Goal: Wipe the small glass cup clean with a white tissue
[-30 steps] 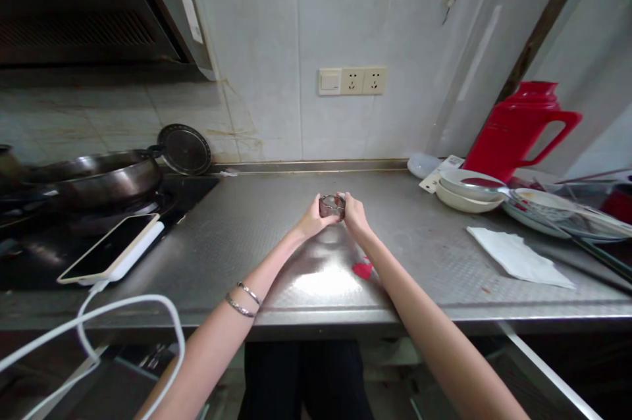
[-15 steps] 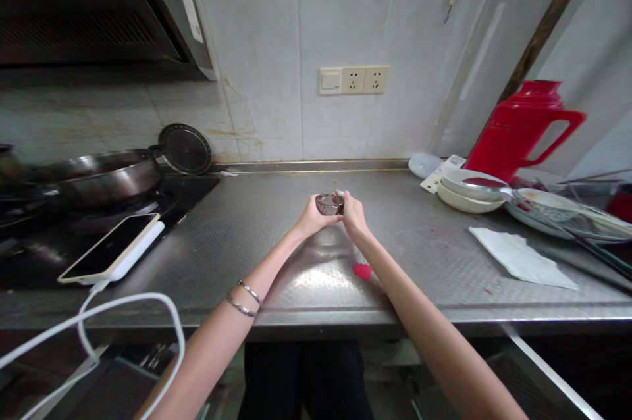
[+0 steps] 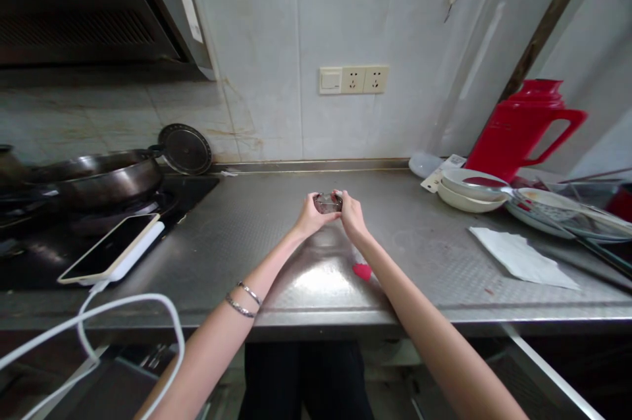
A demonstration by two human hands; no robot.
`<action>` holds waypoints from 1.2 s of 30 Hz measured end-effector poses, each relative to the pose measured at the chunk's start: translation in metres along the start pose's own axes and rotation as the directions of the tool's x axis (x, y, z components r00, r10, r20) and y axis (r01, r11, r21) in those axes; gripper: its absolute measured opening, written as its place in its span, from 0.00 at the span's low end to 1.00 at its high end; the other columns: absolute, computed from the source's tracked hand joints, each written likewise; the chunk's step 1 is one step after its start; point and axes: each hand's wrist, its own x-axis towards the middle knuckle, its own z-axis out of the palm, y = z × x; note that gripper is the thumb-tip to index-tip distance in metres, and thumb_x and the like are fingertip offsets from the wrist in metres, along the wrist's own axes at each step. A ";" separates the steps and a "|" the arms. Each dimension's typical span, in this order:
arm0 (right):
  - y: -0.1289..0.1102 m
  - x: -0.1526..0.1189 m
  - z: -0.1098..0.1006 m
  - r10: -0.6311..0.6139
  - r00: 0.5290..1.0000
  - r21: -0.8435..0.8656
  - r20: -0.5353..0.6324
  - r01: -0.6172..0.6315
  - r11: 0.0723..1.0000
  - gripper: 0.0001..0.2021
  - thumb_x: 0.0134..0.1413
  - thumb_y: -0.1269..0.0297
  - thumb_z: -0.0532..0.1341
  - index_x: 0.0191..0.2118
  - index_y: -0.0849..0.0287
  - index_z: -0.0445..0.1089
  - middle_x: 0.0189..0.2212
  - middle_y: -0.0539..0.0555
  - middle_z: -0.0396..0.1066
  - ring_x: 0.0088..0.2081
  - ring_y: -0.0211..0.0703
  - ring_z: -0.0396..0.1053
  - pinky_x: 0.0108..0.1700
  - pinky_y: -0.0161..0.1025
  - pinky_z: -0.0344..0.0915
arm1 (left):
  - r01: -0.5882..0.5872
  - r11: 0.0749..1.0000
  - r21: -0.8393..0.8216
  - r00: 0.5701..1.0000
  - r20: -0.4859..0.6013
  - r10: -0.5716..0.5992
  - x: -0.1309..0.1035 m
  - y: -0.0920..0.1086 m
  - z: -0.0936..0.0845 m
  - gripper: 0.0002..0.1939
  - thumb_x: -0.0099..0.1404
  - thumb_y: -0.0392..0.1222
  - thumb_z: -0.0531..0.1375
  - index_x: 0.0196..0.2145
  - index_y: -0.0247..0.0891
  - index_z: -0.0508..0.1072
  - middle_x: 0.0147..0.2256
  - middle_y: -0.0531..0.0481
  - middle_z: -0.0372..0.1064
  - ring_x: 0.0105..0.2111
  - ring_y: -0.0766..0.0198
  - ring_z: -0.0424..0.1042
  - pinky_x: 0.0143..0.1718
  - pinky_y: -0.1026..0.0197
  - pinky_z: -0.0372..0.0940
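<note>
Between my hands is a small, round, see-through dish (image 3: pixel 328 203) with a dark tint, held just over the metal counter (image 3: pixel 257 222). My left hand (image 3: pixel 311 217) wraps its left side, with the thumb along the near edge. On the opposite side my right hand (image 3: pixel 351 214) grips it, fingers curled round the rim. The hands hide much of the dish, and its contents, if any, are too small to make out. A small red piece (image 3: pixel 362 271) lies on the counter beside my right forearm, which partly covers it.
Left, a metal pan (image 3: pixel 106 182) sits on the black stove; a phone (image 3: pixel 111 249) with a white cable (image 3: pixel 148 298) rests at its edge. Right are a red thermos jug (image 3: pixel 518 130), stacked white bowls (image 3: pixel 467 201), plates with utensils, and a white paper napkin (image 3: pixel 521 259).
Both hands and the dish have shifted very slightly to the left, and the dish appears turned a little. Everything around them stays in place.
</note>
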 end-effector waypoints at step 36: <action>-0.006 -0.002 0.000 -0.040 0.999 -0.039 0.022 0.041 0.998 0.23 0.55 0.50 0.49 0.35 0.63 0.75 0.36 0.58 0.76 0.40 0.46 0.71 0.43 0.38 0.62 | -0.048 0.996 0.072 0.996 -0.069 0.053 0.000 -0.003 -0.001 0.40 0.37 0.44 0.73 0.47 0.34 0.63 0.42 0.42 0.69 0.44 0.55 0.69 0.49 0.52 0.62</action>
